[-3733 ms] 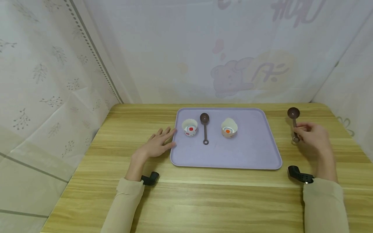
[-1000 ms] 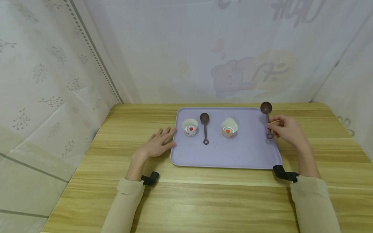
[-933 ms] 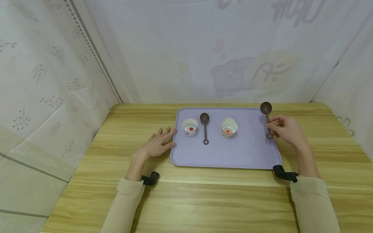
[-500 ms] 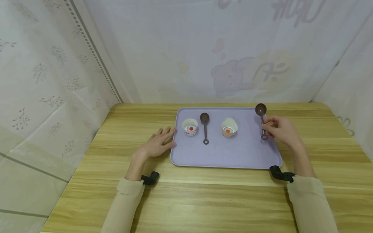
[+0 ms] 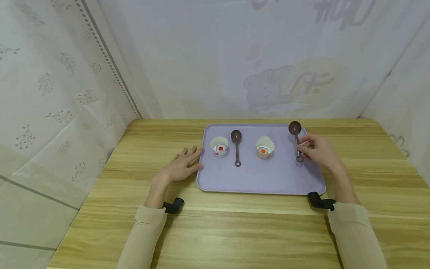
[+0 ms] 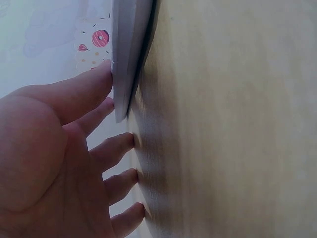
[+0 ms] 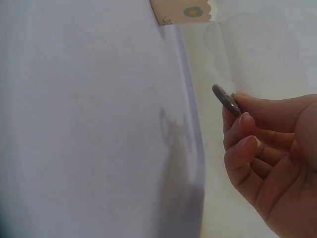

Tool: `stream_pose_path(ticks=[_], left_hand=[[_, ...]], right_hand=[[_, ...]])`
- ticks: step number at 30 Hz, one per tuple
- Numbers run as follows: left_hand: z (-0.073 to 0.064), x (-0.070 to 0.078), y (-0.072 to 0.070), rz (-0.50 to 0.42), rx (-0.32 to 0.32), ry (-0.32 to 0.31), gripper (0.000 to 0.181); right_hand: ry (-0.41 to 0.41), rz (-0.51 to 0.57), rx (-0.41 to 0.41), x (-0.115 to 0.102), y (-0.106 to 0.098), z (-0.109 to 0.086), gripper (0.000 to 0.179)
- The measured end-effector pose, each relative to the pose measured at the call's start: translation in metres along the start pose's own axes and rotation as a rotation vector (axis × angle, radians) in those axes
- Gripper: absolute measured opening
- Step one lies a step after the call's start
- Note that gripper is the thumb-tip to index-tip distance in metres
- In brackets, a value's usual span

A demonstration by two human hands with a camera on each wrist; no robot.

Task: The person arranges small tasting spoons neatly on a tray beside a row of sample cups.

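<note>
Between thumb and fingers my right hand (image 5: pixel 317 151) pinches the handle of a brown measuring spoon (image 5: pixel 295 129), held above the right part of the lilac tray (image 5: pixel 268 183). In the right wrist view only the handle's ring end (image 7: pixel 226 100) shows, over its shadow on the tray. With fingers spread, my left hand (image 5: pixel 179 166) touches the tray's left rim; in the left wrist view the other fingertips rest on the table. A second brown measuring spoon (image 5: pixel 236 147) lies on the tray between a left paper baking cup (image 5: pixel 220 151) and a right one (image 5: pixel 264 152).
Each cup has a small marked piece at its bottom, red in the left, orange in the right. The tray stands on a wooden table (image 5: pixel 235 231), close to its back edge. Behind hangs a pale printed curtain (image 5: pixel 201 67).
The right hand has carried the measuring spoon leftward from the table on the right to over the tray, still drifting left in the last half second. The left hand stays put.
</note>
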State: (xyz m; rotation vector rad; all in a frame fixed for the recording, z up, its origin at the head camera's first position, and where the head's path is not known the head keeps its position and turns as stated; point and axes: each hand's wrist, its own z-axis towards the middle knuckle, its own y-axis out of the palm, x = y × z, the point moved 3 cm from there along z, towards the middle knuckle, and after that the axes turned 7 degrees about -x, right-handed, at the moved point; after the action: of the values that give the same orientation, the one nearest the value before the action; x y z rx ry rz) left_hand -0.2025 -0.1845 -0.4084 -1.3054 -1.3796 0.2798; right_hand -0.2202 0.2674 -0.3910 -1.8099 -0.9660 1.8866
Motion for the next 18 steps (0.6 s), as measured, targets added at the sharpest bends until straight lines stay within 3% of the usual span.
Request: stream_pose_path(ticks=[18], left_hand=[[0.0, 0.0, 0.0, -0.003, -0.001, 0.002, 0.066]], right_hand=[[0.014, 0.006, -0.014, -0.005, 0.019, 0.009, 0.025]])
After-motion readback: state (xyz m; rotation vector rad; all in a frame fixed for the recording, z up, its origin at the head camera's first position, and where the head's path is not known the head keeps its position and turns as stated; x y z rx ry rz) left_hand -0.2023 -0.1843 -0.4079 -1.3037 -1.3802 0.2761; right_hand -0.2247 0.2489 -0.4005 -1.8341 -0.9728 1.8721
